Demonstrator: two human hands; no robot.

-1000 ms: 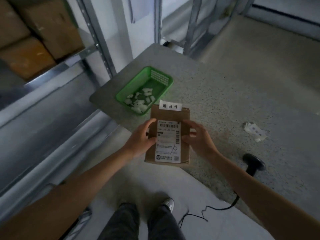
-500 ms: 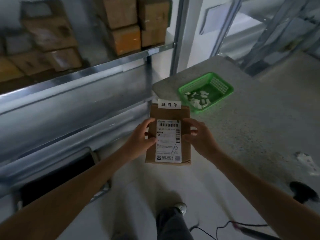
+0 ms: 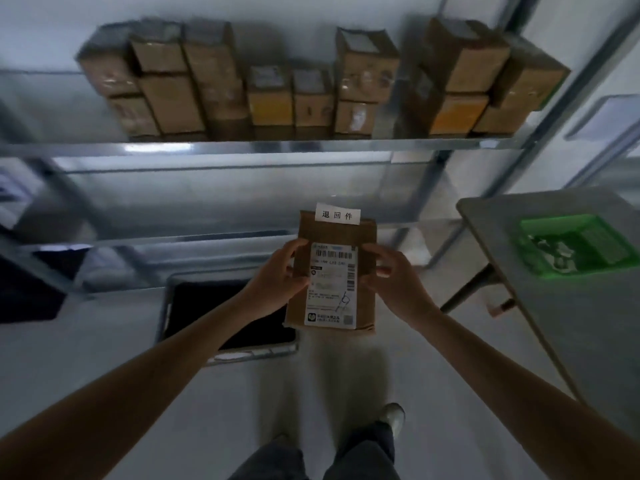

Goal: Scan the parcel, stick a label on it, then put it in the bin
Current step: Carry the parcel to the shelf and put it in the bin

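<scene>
I hold a flat brown cardboard parcel [image 3: 337, 233] in front of me with both hands. It carries a white shipping label with barcodes, and a small white label [image 3: 338, 213] with three printed characters sticks over its top edge. My left hand [image 3: 277, 275] grips its left side and my right hand [image 3: 391, 275] grips its right side. A grey bin [image 3: 166, 306] with a dark inside stands on the floor below and left of the parcel, partly hidden by my left forearm.
A metal shelf rack [image 3: 263, 147] faces me, with several cardboard boxes [image 3: 270, 98] on its upper shelf. The speckled table [image 3: 571, 306] is at the right, with a green basket [image 3: 575, 245] of paper slips on it. My legs and a shoe [image 3: 391, 415] show below.
The view has swung left from the table toward the shelf rack. The parcel stays held in both hands, and the floor bin now lies just below-left of it.
</scene>
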